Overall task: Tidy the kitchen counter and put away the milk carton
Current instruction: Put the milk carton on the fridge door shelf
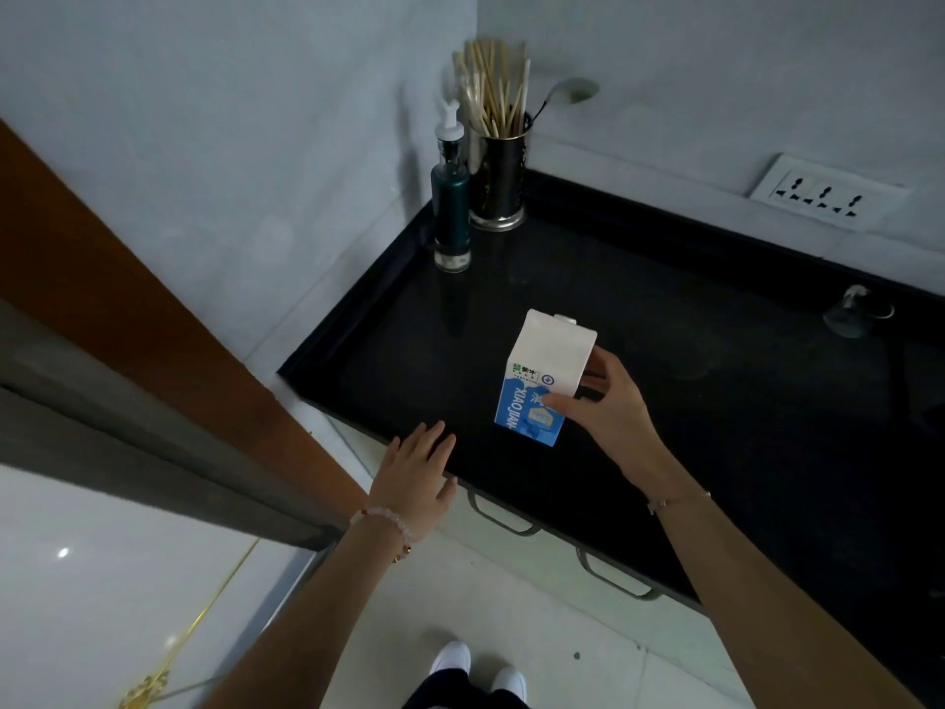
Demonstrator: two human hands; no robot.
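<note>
Standing out white and blue over the black counter (716, 401), the carton (544, 376) is near the front edge, gripped by the right hand (608, 406), thumb on the near face and fingers curled round the far side. I cannot tell whether its base touches the counter. The left hand (419, 478) holds nothing, its fingers straight and flat at the counter's front edge, left of the carton. In the back corner a dark bottle (451, 207) stands just beside a metal holder (497, 181) of chopsticks (491, 89). A socket (826, 197) sits on the wall at right. Two drawer handles (503, 516) show below the edge.
</note>
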